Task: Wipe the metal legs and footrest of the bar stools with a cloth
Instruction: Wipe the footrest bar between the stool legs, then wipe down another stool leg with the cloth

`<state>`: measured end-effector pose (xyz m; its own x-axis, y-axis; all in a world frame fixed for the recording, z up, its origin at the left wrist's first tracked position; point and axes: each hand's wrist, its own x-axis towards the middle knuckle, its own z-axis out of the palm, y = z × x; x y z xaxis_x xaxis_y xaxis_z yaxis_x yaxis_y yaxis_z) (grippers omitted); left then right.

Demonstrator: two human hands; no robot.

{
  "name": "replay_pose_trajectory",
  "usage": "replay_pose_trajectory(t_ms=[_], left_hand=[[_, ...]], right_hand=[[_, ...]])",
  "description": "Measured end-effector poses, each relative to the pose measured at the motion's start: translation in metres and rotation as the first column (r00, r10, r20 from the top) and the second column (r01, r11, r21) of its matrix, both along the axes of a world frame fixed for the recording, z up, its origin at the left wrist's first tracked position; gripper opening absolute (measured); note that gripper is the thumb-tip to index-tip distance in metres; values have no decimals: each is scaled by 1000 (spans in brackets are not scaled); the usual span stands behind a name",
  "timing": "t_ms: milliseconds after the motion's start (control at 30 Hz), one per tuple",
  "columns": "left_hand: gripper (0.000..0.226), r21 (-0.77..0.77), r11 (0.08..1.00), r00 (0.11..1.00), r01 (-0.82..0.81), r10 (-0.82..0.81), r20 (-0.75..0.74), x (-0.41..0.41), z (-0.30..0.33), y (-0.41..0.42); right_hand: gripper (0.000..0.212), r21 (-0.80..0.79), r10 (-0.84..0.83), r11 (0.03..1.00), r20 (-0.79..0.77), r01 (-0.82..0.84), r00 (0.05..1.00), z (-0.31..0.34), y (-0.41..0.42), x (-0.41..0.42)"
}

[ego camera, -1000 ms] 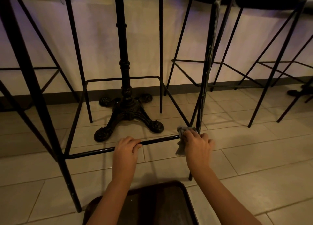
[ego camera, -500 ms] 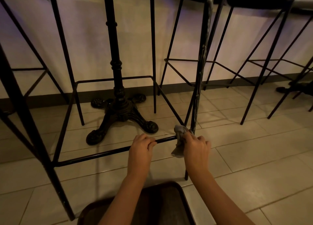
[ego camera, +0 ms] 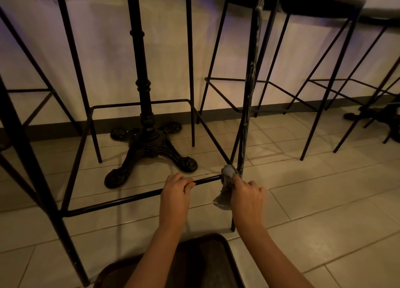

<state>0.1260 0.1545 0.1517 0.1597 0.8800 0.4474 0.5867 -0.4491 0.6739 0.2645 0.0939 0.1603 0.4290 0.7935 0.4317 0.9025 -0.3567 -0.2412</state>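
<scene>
Left hand (ego camera: 175,192) curled round the black footrest bar (ego camera: 121,201). Right hand (ego camera: 246,195) holding a grey cloth (ego camera: 226,179) against the bar beside the stool leg (ego camera: 246,114).

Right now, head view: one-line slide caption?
Left hand grips stool footrest; right hand wipes its corner with cloth.

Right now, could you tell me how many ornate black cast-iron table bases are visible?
2: one ornate black cast-iron table base stands centre-left near the wall; a second table base sits at the far right edge, partly cut off. Others may be unseen.
</scene>
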Motion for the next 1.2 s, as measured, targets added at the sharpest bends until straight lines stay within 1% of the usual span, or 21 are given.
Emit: replay_pose_trajectory(t_ms=[67,133,267,300,367,433,533,633,733,767,833,933,967,1033,1133,1200], left_hand=[[11,1,1000,1000,-4,4,3,0,0,0],[11,3,1000,1000,-3,3,-6,0,0,-1],[12,-2,1000,1000,-11,11,-22,-1,0,1],[13,-8,1000,1000,-13,13,-27,-1,0,1],[13,-34,999,1000,-13,12,-16,-1,1,1],[14,-80,997,998,-14,18,55,2,6,0],[16,-132,991,972,36,-4,235,18,27,-7],[18,-183,969,908,165,-77,411,37,56,-19],[18,-277,900,829,337,-145,540,48,82,-29],[17,-290,872,804,393,-173,568,51,89,-32],[18,-286,851,783,439,-207,586,56,102,-37],[23,-253,864,771,435,-212,601,63,117,-41],[21,-237,872,770,428,-215,601,64,121,-41],[13,-204,891,774,405,-216,595,65,131,-42],[11,-174,908,773,382,-210,599,66,143,-39],[6,-145,917,763,372,-212,611,65,152,-36]], right_hand=[[35,-53,-27,998,-20,26,999,-9,-4,3],[40,-67,-33,997,-20,32,999,-14,-8,5],[41,11,-12,1000,-52,12,999,-13,-16,6],[36,19,3,1000,-94,-1,996,-11,-18,6],[22,44,29,999,-226,-20,974,-4,-18,5],[14,59,52,998,-328,-35,943,4,-17,4],[13,186,116,982,-425,-39,898,21,-17,2],[16,284,182,958,-503,-38,845,43,-19,2],[15,384,264,921,-486,-68,833,68,-23,2],[15,406,291,910,-485,-82,825,76,-25,3],[14,440,333,893,-503,-96,798,89,-27,4],[15,479,371,872,-519,-97,770,102,-29,8],[16,493,390,864,-523,-104,758,105,-30,10],[16,520,447,844,-550,-130,706,113,-34,13],[14,568,534,810,-608,-149,587,125,-38,18],[21,607,571,787,-645,-113,508,135,-39,23]])
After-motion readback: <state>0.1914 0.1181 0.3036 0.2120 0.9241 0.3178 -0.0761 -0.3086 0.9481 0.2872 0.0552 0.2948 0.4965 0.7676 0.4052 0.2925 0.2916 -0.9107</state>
